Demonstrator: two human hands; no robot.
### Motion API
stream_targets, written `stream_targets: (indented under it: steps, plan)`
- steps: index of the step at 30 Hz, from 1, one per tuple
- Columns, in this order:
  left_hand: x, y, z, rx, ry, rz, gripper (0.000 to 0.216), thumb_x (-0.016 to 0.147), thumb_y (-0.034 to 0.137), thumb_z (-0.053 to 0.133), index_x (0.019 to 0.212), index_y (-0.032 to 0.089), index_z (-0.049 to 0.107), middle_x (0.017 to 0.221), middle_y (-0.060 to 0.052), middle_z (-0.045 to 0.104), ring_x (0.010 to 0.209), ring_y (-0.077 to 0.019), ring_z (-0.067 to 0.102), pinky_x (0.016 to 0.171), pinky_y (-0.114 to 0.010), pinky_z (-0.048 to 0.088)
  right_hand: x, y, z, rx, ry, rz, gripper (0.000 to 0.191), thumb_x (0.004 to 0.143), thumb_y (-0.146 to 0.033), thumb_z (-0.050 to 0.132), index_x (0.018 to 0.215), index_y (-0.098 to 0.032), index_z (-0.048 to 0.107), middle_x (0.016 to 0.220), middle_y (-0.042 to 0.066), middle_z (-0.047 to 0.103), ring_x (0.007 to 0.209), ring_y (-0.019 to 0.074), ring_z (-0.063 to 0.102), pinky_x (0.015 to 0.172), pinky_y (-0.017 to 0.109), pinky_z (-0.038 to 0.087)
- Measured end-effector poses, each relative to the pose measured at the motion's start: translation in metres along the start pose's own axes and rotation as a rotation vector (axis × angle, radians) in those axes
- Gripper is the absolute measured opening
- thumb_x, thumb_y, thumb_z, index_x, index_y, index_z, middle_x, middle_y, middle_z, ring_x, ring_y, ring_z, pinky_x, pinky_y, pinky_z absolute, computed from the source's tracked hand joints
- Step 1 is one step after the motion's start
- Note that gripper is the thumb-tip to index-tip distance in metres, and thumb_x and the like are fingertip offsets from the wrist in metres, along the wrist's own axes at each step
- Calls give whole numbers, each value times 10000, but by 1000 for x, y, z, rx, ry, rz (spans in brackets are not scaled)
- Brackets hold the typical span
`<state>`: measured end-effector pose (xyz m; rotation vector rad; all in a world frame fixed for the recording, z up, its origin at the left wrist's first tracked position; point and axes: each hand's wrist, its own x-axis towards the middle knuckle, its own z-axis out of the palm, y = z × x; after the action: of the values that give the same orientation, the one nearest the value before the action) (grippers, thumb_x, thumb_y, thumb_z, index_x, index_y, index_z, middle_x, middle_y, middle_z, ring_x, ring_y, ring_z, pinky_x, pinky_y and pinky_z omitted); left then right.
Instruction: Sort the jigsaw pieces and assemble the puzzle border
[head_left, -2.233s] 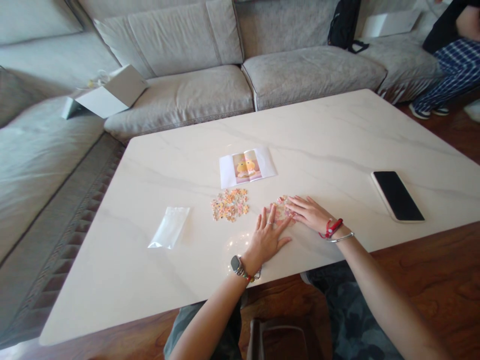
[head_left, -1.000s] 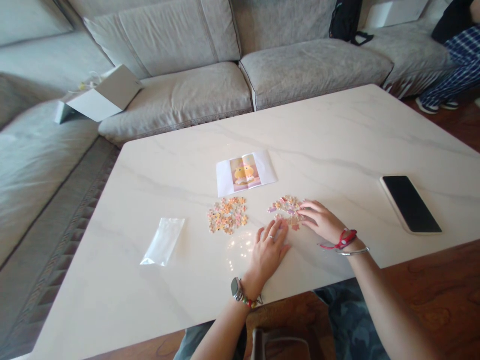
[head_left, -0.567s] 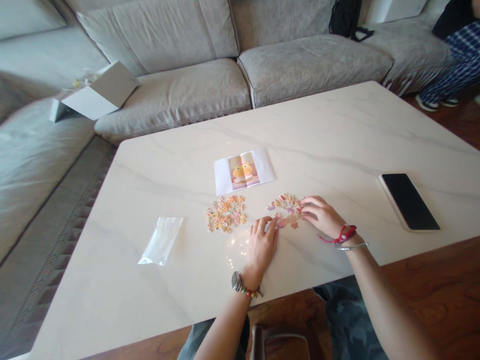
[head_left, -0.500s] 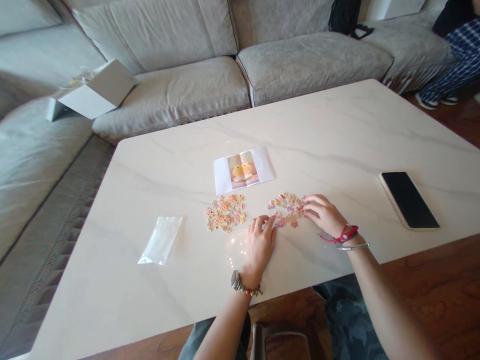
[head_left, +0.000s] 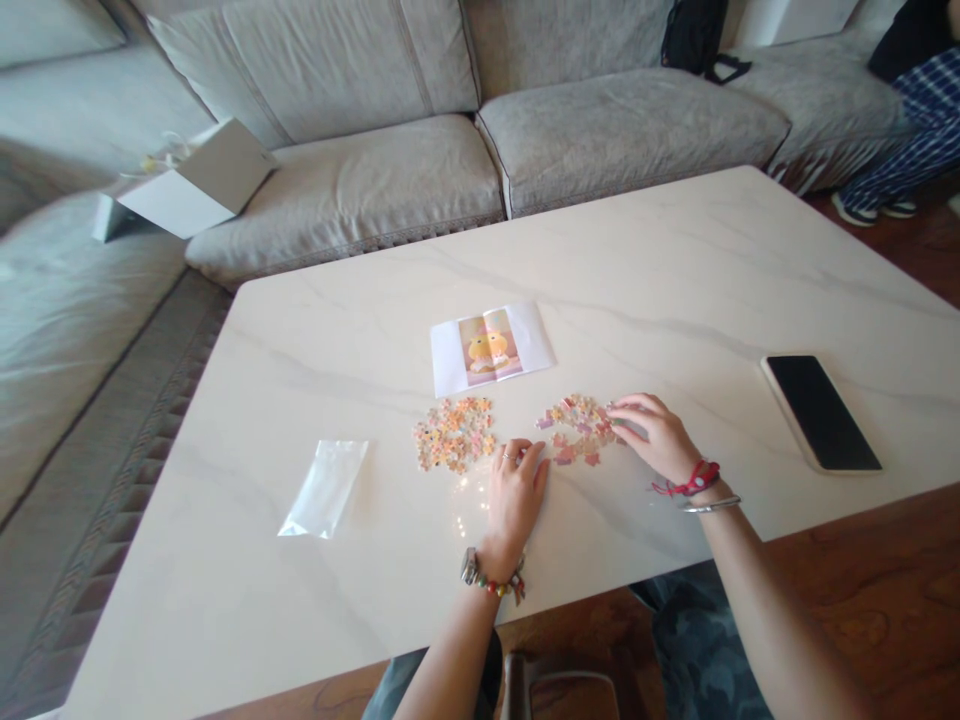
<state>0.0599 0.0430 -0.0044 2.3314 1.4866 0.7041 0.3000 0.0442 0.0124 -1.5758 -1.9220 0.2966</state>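
Note:
Small jigsaw puzzle pieces lie in two groups on the table. The left pile (head_left: 454, 435) is mostly orange and yellow; the right group (head_left: 574, 415) has more pink and purple pieces. My left hand (head_left: 516, 490) rests between the two, its fingers bent and a little apart, with no piece visible in them. At the right group's edge, the thumb and fingers of my right hand (head_left: 652, 435) close on a pinkish puzzle piece (head_left: 604, 426), partly hidden by the fingertips. Behind the pieces lies a creased picture sheet (head_left: 489, 348) showing yellow figures.
A clear plastic bag (head_left: 325, 488) lies left on the white marbled table (head_left: 375, 590). A phone (head_left: 823, 412) with a dark screen is at the right. Beyond stand a grey sofa (head_left: 637, 130), a white box (head_left: 202, 180) and a black bag (head_left: 694, 40). A person's legs (head_left: 892, 140) show far right.
My left hand has drawn slightly away from the right group, to the left. My right hand has shifted slightly right at the group's edge. The whole view has tilted a little.

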Motion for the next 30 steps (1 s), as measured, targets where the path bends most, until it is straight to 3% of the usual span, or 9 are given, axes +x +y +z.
stream_targets:
  steps: [7,13,22,30]
  plan:
    - [3,-8,0,-43,22,-21,215,836,241,465,1016,198,574,952,-65,529,866,-173,531,787,-338,471,-1,16,-7,-71,114,198,147,778,-248,497,799,-195,632,802,58,593,716,178,560,668,326,477]
    - [5,-7,-2,-59,61,-41,236,838,245,464,1054,210,552,1003,-71,517,908,-182,526,801,-350,471,1,6,-6,0,33,148,138,781,-253,504,764,-200,630,780,50,599,726,171,575,671,306,470]
    - [8,-7,-2,-69,79,-56,315,839,252,461,1152,231,485,1085,-81,483,1009,-205,492,852,-385,448,5,3,-3,16,46,159,142,780,-258,502,765,-201,631,759,45,606,649,155,561,603,290,463]
    - [6,-8,1,-64,33,-47,280,843,254,458,1115,229,515,1109,-83,479,992,-199,504,808,-357,476,11,3,13,-29,-1,109,135,757,-264,542,840,-196,623,829,68,593,783,194,570,729,340,473]
